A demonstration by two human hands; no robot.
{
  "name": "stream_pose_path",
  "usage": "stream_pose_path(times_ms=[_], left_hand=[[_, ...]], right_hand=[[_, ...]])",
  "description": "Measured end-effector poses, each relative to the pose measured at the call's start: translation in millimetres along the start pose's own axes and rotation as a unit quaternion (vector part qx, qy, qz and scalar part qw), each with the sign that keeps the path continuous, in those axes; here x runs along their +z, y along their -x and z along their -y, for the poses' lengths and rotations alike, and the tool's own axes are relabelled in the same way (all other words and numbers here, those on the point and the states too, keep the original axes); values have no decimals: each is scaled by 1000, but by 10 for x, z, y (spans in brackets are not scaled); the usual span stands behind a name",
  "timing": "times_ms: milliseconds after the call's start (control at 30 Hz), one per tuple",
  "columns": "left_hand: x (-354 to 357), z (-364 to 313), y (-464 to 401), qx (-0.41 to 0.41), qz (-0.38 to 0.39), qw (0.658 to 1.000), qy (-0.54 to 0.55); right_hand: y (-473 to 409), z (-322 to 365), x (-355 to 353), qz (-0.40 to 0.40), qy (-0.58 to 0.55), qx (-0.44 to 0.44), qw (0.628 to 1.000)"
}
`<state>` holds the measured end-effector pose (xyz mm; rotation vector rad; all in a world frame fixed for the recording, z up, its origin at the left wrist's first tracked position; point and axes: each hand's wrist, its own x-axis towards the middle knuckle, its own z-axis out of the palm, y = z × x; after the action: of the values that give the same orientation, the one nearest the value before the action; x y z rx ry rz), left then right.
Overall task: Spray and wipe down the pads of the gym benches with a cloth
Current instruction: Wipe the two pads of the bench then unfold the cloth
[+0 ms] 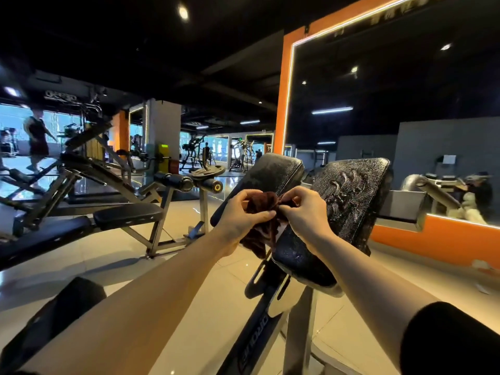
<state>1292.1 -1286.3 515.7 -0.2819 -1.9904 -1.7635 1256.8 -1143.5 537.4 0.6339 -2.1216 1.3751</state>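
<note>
A dark brown cloth (263, 212) hangs bunched between both hands, in front of two tilted black bench pads. My left hand (243, 215) grips its left side with curled fingers. My right hand (304, 209) pinches its upper right edge. The left pad (278, 171) is smooth and looks damp. The right pad (349, 196) is cracked and worn, and its lower part (300, 258) shines wet. No spray bottle is in view.
The pads sit on a steel frame (295, 320) rising from the tiled floor. A flat black bench (127, 215) and roller pads (176, 182) stand to the left. A mirror with an orange frame (443, 239) is on the right. A person (38, 139) walks at far left.
</note>
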Motion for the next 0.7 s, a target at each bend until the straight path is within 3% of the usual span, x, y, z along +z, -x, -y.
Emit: stream_pose_path(times_ms=[100, 200, 300, 400, 500, 700], left_hand=[[-21, 79, -86, 50, -47, 995, -68], [-48, 199, -215, 73, -117, 971, -196], [-42, 293, -386, 76, -150, 950, -263], [22, 378, -638, 92, -157, 940, -288], [175, 410, -956, 127, -113, 940, -297], [702, 411, -1684, 199, -20, 910, -363]], right_hand=[[-27, -42, 25, 55, 11, 0, 998], [-102, -159, -32, 74, 134, -65, 986], [-238, -293, -169, 52, 295, -135, 944], [-414, -437, -357, 43, 429, -199, 880], [-598, -559, -545, 36, 486, -239, 840], [-869, -662, -836, 50, 513, -238, 823]])
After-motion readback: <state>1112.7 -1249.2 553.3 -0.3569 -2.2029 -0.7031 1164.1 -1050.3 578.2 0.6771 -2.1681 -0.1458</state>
